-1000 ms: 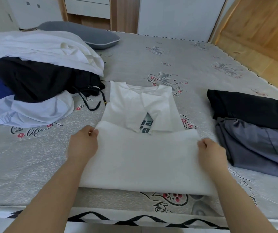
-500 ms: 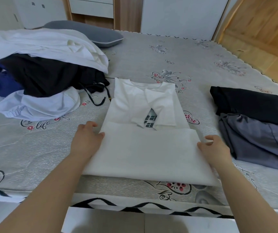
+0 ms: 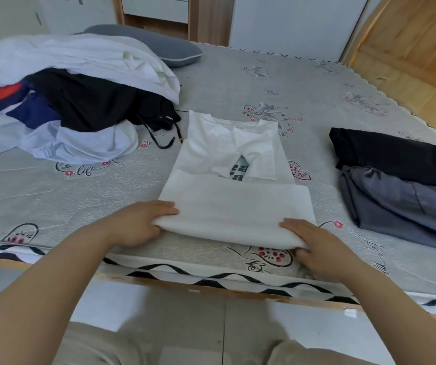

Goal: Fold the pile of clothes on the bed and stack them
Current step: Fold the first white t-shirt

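Head view: left hand [image 3: 137, 225] and right hand [image 3: 316, 248] each grip the white T-shirt [image 3: 232, 206] at its near folded edge, probably for another fold; folded stack [image 3: 401, 180] waits right.

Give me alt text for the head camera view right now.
Both hands, left hand and right hand, grip the near folded edge of a half-folded white T-shirt on the bed. An unfolded clothes pile lies to its left, and folded dark garments lie to its right.
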